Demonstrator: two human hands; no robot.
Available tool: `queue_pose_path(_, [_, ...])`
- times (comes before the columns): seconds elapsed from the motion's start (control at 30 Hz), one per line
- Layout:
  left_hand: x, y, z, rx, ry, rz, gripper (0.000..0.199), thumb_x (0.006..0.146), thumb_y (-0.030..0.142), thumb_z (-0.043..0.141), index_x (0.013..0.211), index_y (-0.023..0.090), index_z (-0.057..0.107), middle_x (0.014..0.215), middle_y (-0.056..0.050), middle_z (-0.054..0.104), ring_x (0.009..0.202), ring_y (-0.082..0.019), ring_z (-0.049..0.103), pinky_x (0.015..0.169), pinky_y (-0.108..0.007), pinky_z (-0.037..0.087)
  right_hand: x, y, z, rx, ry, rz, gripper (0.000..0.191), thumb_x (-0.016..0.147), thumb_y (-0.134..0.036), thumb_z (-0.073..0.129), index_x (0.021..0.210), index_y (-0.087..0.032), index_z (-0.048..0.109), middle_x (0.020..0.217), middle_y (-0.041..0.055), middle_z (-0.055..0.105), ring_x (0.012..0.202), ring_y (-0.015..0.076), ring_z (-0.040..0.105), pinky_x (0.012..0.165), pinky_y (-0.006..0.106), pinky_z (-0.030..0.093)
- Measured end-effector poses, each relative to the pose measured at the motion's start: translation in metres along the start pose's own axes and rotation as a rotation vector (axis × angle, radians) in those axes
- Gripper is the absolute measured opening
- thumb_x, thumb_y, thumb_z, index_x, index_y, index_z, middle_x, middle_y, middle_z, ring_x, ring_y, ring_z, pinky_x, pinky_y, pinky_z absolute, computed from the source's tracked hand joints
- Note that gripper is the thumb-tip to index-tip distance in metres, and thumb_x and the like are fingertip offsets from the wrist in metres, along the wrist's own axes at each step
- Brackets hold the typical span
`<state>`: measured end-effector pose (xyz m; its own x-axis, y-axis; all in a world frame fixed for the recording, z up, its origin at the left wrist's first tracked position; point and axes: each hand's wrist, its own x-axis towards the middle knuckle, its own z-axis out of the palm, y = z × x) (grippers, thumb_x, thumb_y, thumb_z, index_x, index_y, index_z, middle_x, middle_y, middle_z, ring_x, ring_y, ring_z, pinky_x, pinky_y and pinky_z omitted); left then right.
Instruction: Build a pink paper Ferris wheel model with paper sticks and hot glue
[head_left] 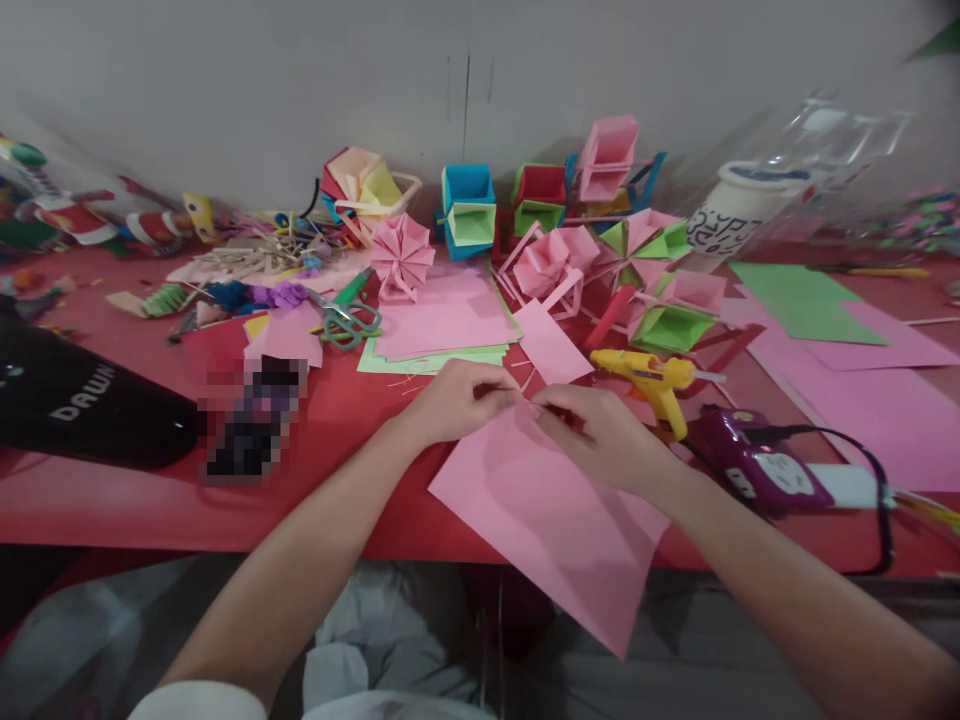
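A sheet of pink paper (559,510) lies at a slant over the front of the red table, with its lowest corner hanging past the edge. My left hand (463,398) pinches the sheet's far edge between thumb and fingers. Right beside it, my right hand (592,425) is closed on the same edge, its fingertips nearly meeting the left ones. Just beyond the hands are a small pink paper piece (551,340) and a stack of pink and green sheets (450,315).
A yellow glue gun (652,378) and a purple power strip (772,470) lie to the right. Scissors (349,322), a blurred-out phone (259,420) and a black bottle (90,400) are on the left. Folded paper models (469,210) line the wall; a white cup (746,215) stands behind.
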<state>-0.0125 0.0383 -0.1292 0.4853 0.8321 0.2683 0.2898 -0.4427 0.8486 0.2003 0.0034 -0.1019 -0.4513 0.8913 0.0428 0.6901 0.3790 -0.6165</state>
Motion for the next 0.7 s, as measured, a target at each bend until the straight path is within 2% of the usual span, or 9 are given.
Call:
queue_pose_path(0.1, [0.001,-0.007,-0.012,0.026,0.090,-0.010,0.017,0.083,0.018,0.061,0.078,0.022,0.077,0.080,-0.001,0.077,0.077,-0.019,0.069,0.074,-0.029,0.051,0.000,0.004,-0.003,0.037,0.006,0.001,0.021,0.092,-0.031,0.052,0.075,-0.022,0.061,0.073,0.0022,0.066,0.069,0.0191,0.057,0.062,0.031,0.039])
queue_pose_path(0.43, [-0.010,-0.033,-0.074,0.186,0.355,-0.039,0.013,0.081,0.029,0.070,0.076,0.022,0.079,0.078,-0.003,0.078,0.075,-0.021,0.071,0.073,-0.030,0.053,-0.004,0.022,-0.009,0.086,-0.027,0.055,0.018,0.090,-0.030,0.052,0.079,-0.022,0.063,0.077,0.0018,0.069,0.073,0.0196,0.061,0.067,0.032,0.045])
queue_pose_path(0.7, [-0.020,-0.054,-0.108,0.234,0.466,-0.039,0.013,0.082,0.030,0.069,0.078,0.020,0.076,0.080,-0.004,0.076,0.077,-0.020,0.068,0.074,-0.032,0.053,-0.009,0.038,-0.017,0.096,0.023,0.078,0.020,0.089,-0.036,0.055,0.081,-0.022,0.067,0.082,0.0039,0.073,0.075,0.0216,0.067,0.071,0.035,0.051])
